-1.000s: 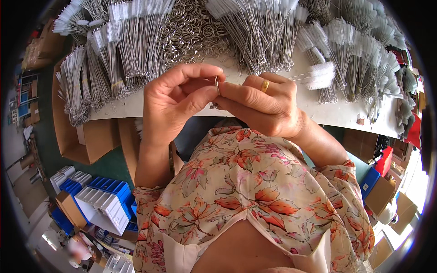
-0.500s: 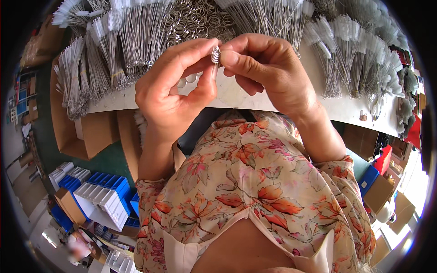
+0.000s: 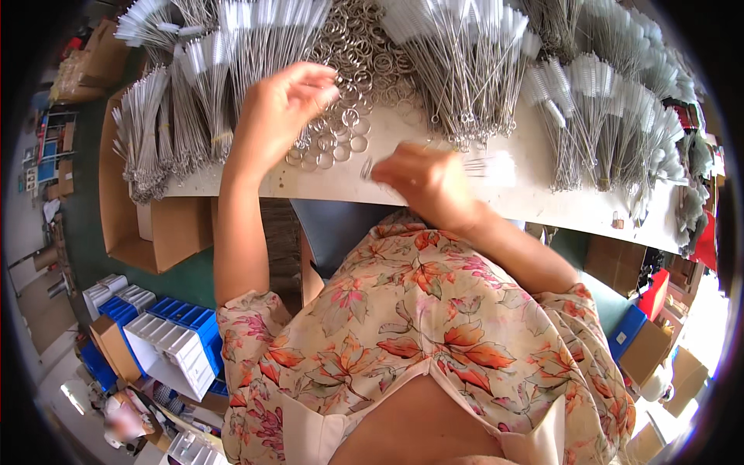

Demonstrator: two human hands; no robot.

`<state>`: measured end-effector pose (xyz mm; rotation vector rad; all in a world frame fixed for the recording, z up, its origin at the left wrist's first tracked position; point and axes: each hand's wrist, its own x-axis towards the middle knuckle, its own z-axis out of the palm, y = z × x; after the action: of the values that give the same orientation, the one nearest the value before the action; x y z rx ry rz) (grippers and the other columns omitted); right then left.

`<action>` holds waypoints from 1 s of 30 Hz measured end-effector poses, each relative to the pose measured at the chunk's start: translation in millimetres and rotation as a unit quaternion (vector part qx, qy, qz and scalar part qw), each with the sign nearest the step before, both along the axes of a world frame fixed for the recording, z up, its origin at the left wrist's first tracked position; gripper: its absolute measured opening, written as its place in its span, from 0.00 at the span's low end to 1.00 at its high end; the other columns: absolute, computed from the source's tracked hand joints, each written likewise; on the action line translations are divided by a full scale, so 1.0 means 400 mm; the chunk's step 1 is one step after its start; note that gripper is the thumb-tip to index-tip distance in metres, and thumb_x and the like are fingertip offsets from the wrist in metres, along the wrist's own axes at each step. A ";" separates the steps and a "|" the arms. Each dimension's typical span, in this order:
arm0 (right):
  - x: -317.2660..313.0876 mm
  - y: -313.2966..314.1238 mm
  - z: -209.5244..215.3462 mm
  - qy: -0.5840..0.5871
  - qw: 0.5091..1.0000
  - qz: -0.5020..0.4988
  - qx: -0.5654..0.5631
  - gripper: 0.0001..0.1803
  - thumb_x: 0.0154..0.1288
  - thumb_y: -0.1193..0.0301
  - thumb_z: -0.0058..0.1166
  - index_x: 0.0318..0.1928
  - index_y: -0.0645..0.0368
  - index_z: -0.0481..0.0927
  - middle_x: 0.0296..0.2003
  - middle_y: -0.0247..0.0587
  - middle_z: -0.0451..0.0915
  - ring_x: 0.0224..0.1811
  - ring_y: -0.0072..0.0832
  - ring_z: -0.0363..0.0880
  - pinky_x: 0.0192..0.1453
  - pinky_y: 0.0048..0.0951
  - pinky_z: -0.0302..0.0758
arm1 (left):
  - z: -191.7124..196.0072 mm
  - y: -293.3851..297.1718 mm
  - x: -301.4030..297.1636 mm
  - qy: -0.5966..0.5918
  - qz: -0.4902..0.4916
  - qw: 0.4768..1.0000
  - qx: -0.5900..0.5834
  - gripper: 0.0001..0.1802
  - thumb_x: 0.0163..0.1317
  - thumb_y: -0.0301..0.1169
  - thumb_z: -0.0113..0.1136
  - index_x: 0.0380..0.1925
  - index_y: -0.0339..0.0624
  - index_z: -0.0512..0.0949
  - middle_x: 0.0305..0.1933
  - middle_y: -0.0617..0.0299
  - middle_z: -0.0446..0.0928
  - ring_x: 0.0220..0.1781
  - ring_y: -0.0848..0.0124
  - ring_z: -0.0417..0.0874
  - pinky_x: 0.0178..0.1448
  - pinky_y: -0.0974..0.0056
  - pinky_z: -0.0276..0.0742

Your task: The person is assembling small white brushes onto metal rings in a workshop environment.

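My left hand (image 3: 285,108) is raised over the near left part of the loose metal key rings (image 3: 360,101). Thumb and forefinger look apart, with nothing visible between them. Closer to the table's front edge, my right hand (image 3: 425,180) is blurred by motion, its fingers closed. A metal ring (image 3: 366,168) sticks out at the left of its fingertips. To the right of that hand shows a small wire brush (image 3: 492,166) with white bristles; whether the hand touches it is hidden.
Bundles of wire brushes stand on the white table (image 3: 535,194) at the left (image 3: 186,116), the middle back (image 3: 473,77) and the right (image 3: 597,116). Below the table's left end is an open cardboard box (image 3: 174,240), with blue and white plastic bins (image 3: 174,341) nearer me.
Both hands were together, holding a short stack of rings. They have parted: the left now sits over the rings, and the right has dropped nearer the table with a ring.
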<state>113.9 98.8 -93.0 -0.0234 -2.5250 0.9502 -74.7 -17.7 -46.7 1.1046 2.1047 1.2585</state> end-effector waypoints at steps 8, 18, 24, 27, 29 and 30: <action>0.020 0.100 0.005 0.067 0.998 -0.013 -0.008 0.08 0.48 0.70 0.61 0.31 0.54 0.80 0.31 0.35 0.78 0.34 0.28 0.76 0.38 0.28 0.72 | -0.075 0.075 -0.138 0.338 0.067 0.917 -0.200 0.12 0.54 0.38 0.59 0.26 0.40 0.76 0.26 0.57 0.79 0.29 0.62 0.80 0.33 0.62 0.72; -0.046 0.500 0.035 -0.158 0.924 -0.318 -0.145 0.14 0.54 0.61 0.59 0.30 0.60 0.82 0.19 0.33 0.77 0.20 0.19 0.73 0.24 0.20 0.66 | -0.017 0.050 -0.089 0.295 0.150 0.929 -0.166 0.08 0.56 0.35 0.50 0.31 0.43 0.70 0.29 0.52 0.78 0.33 0.51 0.78 0.36 0.54 0.72; -0.030 0.539 0.046 -0.058 0.863 -0.248 -0.436 0.11 0.58 0.65 0.52 0.32 0.62 0.78 0.21 0.32 0.72 0.18 0.19 0.68 0.21 0.20 0.64 | 0.012 -0.009 -0.145 0.003 0.160 0.948 0.274 0.10 0.65 0.33 0.49 0.35 0.37 0.66 0.34 0.54 0.76 0.34 0.65 0.80 0.36 0.63 0.80; 0.026 0.555 0.143 0.082 0.840 -0.280 -0.458 0.12 0.61 0.66 0.43 0.30 0.62 0.74 0.24 0.37 0.74 0.23 0.22 0.71 0.27 0.24 0.70 | 0.022 -0.100 -0.243 0.038 0.290 0.933 0.211 0.16 0.61 0.36 0.55 0.46 0.43 0.72 0.34 0.63 0.72 0.34 0.73 0.76 0.34 0.68 0.78; 0.086 0.559 0.206 0.108 0.871 -0.282 -0.387 0.12 0.61 0.67 0.42 0.32 0.62 0.76 0.25 0.37 0.74 0.24 0.22 0.72 0.28 0.24 0.70 | -0.035 -0.244 -0.419 0.231 0.340 0.909 -0.073 0.23 0.57 0.49 0.55 0.35 0.37 0.79 0.32 0.56 0.80 0.34 0.68 0.79 0.38 0.63 0.73; 0.115 0.573 0.213 0.098 0.901 -0.252 -0.340 0.12 0.60 0.68 0.43 0.33 0.63 0.77 0.24 0.35 0.74 0.22 0.20 0.69 0.26 0.22 0.67 | -0.043 -0.355 -0.474 0.252 0.328 0.889 -0.196 0.27 0.56 0.52 0.54 0.31 0.33 0.79 0.29 0.48 0.79 0.34 0.60 0.80 0.42 0.59 0.71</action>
<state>160.0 327.8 -7.6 -0.7156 -1.7492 1.4483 -264.3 -159.6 -63.9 0.5800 3.1298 0.7482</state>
